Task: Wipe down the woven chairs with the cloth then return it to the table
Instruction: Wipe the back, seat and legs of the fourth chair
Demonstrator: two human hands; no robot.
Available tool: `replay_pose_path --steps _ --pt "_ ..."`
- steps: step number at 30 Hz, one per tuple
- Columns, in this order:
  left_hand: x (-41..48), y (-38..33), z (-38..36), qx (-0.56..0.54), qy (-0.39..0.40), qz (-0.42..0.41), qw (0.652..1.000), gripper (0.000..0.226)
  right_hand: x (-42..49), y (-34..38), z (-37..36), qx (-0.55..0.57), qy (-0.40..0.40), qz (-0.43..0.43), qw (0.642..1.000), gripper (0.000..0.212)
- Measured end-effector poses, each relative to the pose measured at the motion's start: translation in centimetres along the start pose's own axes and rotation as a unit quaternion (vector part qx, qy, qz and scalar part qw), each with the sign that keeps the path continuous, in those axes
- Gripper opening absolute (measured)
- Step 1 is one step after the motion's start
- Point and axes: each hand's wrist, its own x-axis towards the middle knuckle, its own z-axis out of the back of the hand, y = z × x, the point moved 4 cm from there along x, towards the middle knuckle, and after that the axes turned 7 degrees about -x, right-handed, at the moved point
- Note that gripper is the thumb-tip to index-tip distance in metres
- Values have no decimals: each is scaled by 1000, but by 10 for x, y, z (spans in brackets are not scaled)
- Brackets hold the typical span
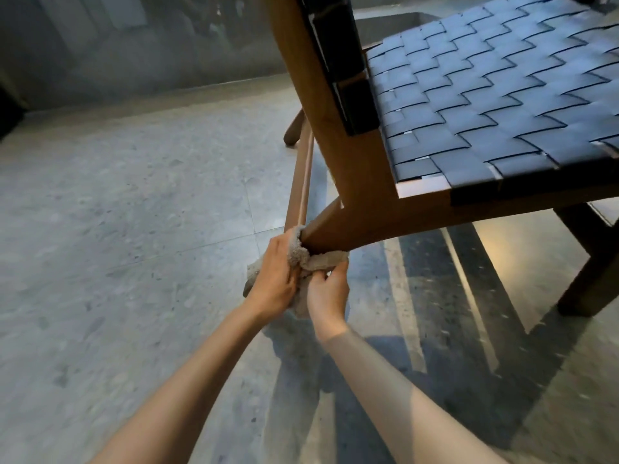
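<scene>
The beige cloth (301,254) is wrapped round the lower end of the wooden front leg (330,229) of the woven chair (485,105), touching the wood. The left hand (273,277) is on the left of that leg, fingers curled over the cloth and pressing it against the leg. The right hand (326,293) is just below the leg, pinching the cloth's loose part between thumb and fingers. The leg's foot is hidden, probably behind cloth and hands, above the speckled floor (117,229)
</scene>
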Motion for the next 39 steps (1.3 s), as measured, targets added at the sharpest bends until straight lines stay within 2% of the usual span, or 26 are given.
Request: replay_pose_path --steps 2,4,7,9,12,15,18,22,24,27,30,33,36,39 --pt "-13 27 3 27 0 42 999 39 4 -14 -15 -22 34 -21 999 42" --pt "-21 41 7 9 -4 55 998 44 8 -28 -27 -45 69 -39 996 43" --pt "-27 54 14 -14 -7 37 999 28 15 -48 -46 -63 129 -62 988 39" --pt "-31 67 17 8 -2 57 998 22 17 -59 -58 -66 166 -96 979 39" --pt "-43 88 19 36 12 87 995 28 15 -71 -73 -18 187 -141 972 33" --pt "-53 109 18 50 36 155 986 46 13 -73 -80 32 184 -152 971 33" --pt "-60 112 15 39 35 195 979 55 14 -71 -75 29 126 -136 982 24" --pt "-47 67 8 -12 -29 115 993 45 5 -64 -54 69 20 -129 989 24" --pt "-37 43 0 -26 -56 103 993 46 2 -56 -39 76 -32 -115 990 25" --pt "-19 7 -11 -39 -90 82 992 52 1 -35 -9 102 -121 -69 985 32" --pt "-3 -32 -13 -41 -127 41 990 40 -3 -6 25 121 -178 -20 976 34" --pt "14 -81 -13 -28 -163 -42 985 29 -9 15 60 136 -241 17 961 16" --pt "28 -102 -14 -36 -150 -16 988 22 -26 43 87 108 -272 103 951 12" --pt "30 -117 -9 -170 -145 1 975 18 -42 82 106 60 -291 215 930 27"
